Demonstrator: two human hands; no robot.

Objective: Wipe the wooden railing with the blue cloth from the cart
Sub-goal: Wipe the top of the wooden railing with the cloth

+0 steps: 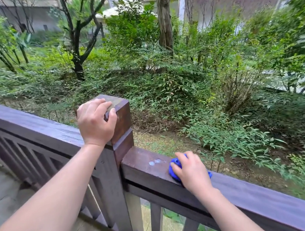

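Note:
A dark brown wooden railing [262, 196] runs from lower right up to a square corner post [123, 115], then continues to the left. My right hand [191, 170] presses a bunched blue cloth [173, 168] onto the top of the right rail, a short way from the post. A few pale spots [156, 161] mark the rail just left of the cloth. My left hand [95, 122] grips the top of the post, fingers curled over its near edge.
Beyond the railing lie dense green shrubs [222, 137], bare soil [160, 141] and tree trunks [164, 19]. Vertical balusters [156, 221] stand under the rail. A grey tiled floor [3, 189] shows at lower left.

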